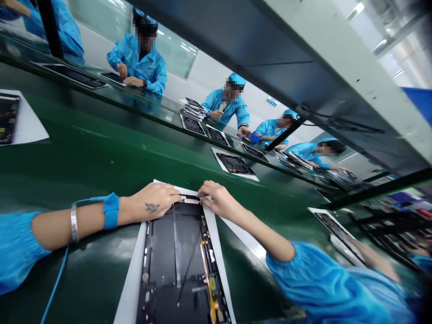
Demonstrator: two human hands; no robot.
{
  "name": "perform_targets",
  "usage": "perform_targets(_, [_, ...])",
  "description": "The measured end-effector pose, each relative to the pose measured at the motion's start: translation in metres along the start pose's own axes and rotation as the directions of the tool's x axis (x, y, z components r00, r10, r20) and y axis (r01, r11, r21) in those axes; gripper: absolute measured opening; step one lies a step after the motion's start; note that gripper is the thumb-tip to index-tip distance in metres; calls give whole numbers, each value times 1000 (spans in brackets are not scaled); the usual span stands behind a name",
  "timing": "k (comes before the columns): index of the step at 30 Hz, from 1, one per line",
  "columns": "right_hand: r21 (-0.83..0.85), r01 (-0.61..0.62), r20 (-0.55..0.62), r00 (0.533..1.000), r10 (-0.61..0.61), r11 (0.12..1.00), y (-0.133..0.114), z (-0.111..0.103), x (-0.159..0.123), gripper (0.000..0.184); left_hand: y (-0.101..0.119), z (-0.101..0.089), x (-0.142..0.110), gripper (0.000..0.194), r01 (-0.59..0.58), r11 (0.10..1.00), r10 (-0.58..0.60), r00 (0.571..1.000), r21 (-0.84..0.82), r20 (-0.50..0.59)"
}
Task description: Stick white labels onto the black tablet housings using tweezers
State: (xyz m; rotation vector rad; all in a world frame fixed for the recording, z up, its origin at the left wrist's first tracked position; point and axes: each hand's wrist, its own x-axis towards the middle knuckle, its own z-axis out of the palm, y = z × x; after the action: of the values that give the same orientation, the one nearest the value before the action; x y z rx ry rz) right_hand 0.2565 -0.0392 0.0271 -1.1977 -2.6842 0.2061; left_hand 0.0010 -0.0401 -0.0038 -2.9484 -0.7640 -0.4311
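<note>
- Device (162,261), flat, dark and open, lies in front of me on a white sheet (130,283) on the green table (84,162); its near end runs out of my view.
- My left hand (158,200) rests over the device's far left corner, fingers close together and bent down to the far edge; I cannot tell whether they grip anything.
- My right hand (218,198) is at the far right corner, thumb and fingers pinched together on a small dark piece (203,195), whose exact shape I can't make out.
- Between my fingertips, a pale strip (191,200) runs along the device's far edge.
- Inside the device, a clear strip (177,247) runs lengthwise, with a thin dark cable (189,270) slanting beside it and an orange ribbon (206,265) near the right edge.
- Around my left wrist is a blue strap (111,211) with a cord; a silver bracelet (74,222) sits nearer my sleeve.
- Beyond my right hand, well apart from it, another open device (235,164) lies on its own sheet; one more (8,118) is at the table's left.
- Along the far side, people in blue (141,63) work over similar devices, below a grey shelf (286,67).
</note>
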Motion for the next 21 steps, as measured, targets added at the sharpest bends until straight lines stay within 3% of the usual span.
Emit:
perform_targets(3, [131,44,-128,991,-27,990,-11,15,-15,26,1,1,1,31,8,1000,-8,1000,4,2])
perform_targets(7, [150,108,-115,989,-91,983,-17,22,-29,30,1,3,0,29,-6,1000,6,1000,-6,-28])
perform_targets(11, [186,11,-106,994,9,982,-7,13,-38,34,0,3,0,29,-8,1000,7,999,-30,-46])
perform_targets(14, [231,-15,-124,991,45,973,-6,10,-34,39,0,5,-1,29,1,999,-4,999,-53,-54])
perform_targets(21, [184,67,-110,993,-47,981,-18,24,-10,40,-6,10,-3,30,17,990,-30,995,-140,-92])
